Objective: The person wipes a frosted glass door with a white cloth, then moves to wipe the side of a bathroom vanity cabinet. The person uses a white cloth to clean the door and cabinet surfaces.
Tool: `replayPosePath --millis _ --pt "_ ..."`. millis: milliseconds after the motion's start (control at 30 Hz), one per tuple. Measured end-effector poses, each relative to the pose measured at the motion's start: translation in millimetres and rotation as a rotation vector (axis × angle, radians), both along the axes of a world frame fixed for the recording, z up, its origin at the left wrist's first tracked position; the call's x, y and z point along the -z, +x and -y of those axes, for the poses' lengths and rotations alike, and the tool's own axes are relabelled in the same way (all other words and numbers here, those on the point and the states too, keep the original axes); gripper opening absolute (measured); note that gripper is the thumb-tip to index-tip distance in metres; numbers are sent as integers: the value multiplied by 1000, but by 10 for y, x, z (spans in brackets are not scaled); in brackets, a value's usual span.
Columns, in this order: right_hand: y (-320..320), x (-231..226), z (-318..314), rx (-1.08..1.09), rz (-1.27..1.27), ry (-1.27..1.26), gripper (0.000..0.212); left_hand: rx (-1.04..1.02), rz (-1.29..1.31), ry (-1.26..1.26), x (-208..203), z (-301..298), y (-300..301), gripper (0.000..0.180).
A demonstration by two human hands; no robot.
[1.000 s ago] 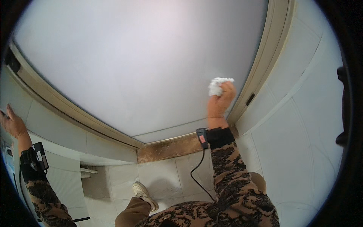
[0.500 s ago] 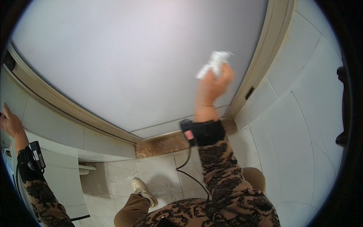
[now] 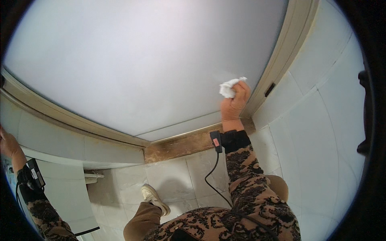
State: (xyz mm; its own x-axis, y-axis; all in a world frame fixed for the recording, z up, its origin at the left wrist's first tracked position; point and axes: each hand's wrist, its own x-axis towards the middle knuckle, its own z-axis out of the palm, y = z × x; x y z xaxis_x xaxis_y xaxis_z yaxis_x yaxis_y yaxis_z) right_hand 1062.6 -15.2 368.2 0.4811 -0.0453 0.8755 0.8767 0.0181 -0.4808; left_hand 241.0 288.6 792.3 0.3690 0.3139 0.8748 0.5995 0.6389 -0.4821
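1. Head view, the only one. At the right: right hand [image 3: 235,102], fingers bent and gripping a crumpled white cloth [image 3: 227,89], apparently against the pale panel [image 3: 132,60], near the frame [image 3: 279,56].

2. At the left: left hand [image 3: 10,148], cut by the edge of the view. Fingers mostly hidden, so impossible to tell if open or closed, or touching what.

3. Possible trouble, by judgement only: knuckles knocking the frame or its dark plate [image 3: 269,90], because of so little room on the right.

4. Also possible: cloth folding up or slipping out, because of being bunched in the fingers; then bare skin rubbing on the panel.

5. Also possible: cable [image 3: 206,178] catching or pulling on the right wrist device [image 3: 216,141], because of hanging in a loose curve.

6. Less likely: shoe [image 3: 155,199] bumping the brown threshold [image 3: 181,145], in case of a step to the far side.

7. Counted in view: hands, two; cloth, one; panel, one; wrist devices, two, with the left wrist device [image 3: 35,173] included; dark plate on the right side of the frame, one; threshold, one; shoe, one. Cables, not sure of the number.
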Motion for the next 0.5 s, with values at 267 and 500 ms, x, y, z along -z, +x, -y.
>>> replayPosePath --millis 267,500 --pt "438 539 168 51 -772 88 15 149 73 -9 56 18 108 45" --pt "71 -8 -189 -81 -1065 408 13 395 219 27 214 102 672 44"
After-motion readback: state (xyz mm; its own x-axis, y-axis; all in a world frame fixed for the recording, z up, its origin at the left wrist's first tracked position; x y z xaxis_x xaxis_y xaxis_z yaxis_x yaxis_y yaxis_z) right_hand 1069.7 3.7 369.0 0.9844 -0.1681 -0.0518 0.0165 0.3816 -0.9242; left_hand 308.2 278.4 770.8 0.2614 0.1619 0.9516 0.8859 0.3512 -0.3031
